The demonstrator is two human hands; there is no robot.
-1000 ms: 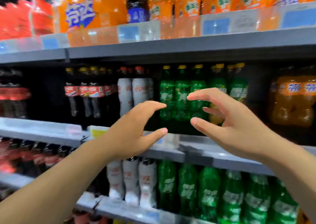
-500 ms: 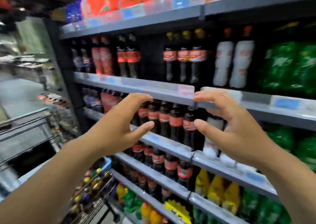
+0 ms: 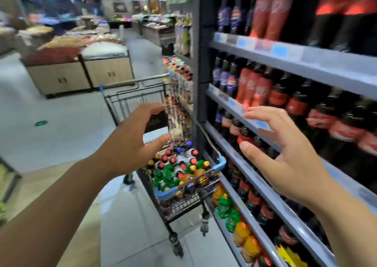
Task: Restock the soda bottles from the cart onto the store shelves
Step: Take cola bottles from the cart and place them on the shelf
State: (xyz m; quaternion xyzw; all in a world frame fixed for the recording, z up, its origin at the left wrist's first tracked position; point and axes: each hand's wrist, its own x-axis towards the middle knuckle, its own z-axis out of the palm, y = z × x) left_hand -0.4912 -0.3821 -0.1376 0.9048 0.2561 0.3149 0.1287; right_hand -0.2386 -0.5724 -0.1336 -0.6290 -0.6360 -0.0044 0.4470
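Reaching forward in a store aisle, two bare hands are shown by the head camera, and nothing is held in either. The left hand (image 3: 130, 142) is raised above the cart (image 3: 221, 162), its fingers (image 3: 151, 108) spread and gently arched, with the thumb set well apart. The right hand (image 3: 285, 156) is held in front of the shelves (image 3: 306, 67), its fingers (image 3: 263, 111) likewise spread and loosely curved. The soda bottles (image 3: 179, 164) are packed upright in the cart's wire basket, with red, yellow, blue and green caps showing. The cart is parked just beside the lower shelves. Dark cola bottles (image 3: 277, 97) with red labels are lined along the shelves. Wooden bins (image 3: 108, 73) heaped with loose goods are seen, blurred, across the aisle.
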